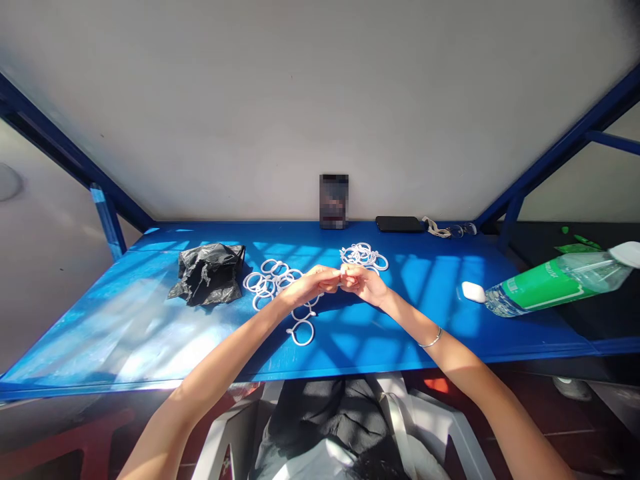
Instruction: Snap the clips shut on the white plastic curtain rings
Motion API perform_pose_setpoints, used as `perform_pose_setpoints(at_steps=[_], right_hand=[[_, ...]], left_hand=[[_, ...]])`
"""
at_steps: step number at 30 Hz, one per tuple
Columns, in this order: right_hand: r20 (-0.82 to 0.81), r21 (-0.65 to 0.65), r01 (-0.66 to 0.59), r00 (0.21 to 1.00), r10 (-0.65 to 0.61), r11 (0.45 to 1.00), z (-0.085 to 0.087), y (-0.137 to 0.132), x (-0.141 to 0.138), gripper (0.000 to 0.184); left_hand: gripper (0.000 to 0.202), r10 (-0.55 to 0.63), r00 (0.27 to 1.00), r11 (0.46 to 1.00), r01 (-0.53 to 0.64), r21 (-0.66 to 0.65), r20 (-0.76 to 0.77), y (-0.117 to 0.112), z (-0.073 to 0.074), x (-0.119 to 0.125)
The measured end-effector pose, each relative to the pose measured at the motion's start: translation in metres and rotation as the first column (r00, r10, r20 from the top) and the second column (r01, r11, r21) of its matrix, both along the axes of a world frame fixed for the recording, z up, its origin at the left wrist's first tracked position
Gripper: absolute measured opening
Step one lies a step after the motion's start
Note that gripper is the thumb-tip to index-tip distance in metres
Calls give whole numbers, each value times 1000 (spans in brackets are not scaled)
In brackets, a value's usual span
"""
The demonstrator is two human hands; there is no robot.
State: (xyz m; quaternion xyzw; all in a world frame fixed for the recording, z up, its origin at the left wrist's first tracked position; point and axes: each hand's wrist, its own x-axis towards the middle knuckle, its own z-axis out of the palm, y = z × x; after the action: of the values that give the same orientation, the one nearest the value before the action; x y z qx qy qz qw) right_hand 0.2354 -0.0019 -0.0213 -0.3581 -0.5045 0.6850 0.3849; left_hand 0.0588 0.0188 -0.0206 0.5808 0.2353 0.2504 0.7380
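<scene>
My left hand (314, 283) and my right hand (364, 283) meet above the blue table, fingers closed in a pinch. A small white piece shows between their fingertips; it looks like part of a white curtain ring, mostly hidden by the fingers. Around and behind my left hand lies a loose spread of white curtain rings (267, 285), with small eyelets on them. One single ring (303, 333) rests nearer the front edge. Just beyond my right hand sits a second, tighter heap of white rings (361, 254).
A crumpled black plastic bag (210, 275) lies left on the blue table (400, 343). Against the wall are an upright pixelated dark object (334, 202), a black phone (399, 224) and glasses (456, 231). A white case (473, 292) and a green-labelled bottle (555, 283) are at right.
</scene>
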Motion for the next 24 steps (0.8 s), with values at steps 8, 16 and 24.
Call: perform_pose_setpoints(at_steps=[8,16,24], right_hand=[[130,168,110,983,-132,980,1,4,6,32],[499,675,208,578,-646,707,8,20,41,27],[643,762,-144,66,-763,631,3,20,56,16]], left_hand=[[42,146,988,987,-142,81,-48,6,12,-4],[25,288,822,656,205,727,-492,23,12,-34],[16,246,672,439,565,698,-699,21,15,-38]])
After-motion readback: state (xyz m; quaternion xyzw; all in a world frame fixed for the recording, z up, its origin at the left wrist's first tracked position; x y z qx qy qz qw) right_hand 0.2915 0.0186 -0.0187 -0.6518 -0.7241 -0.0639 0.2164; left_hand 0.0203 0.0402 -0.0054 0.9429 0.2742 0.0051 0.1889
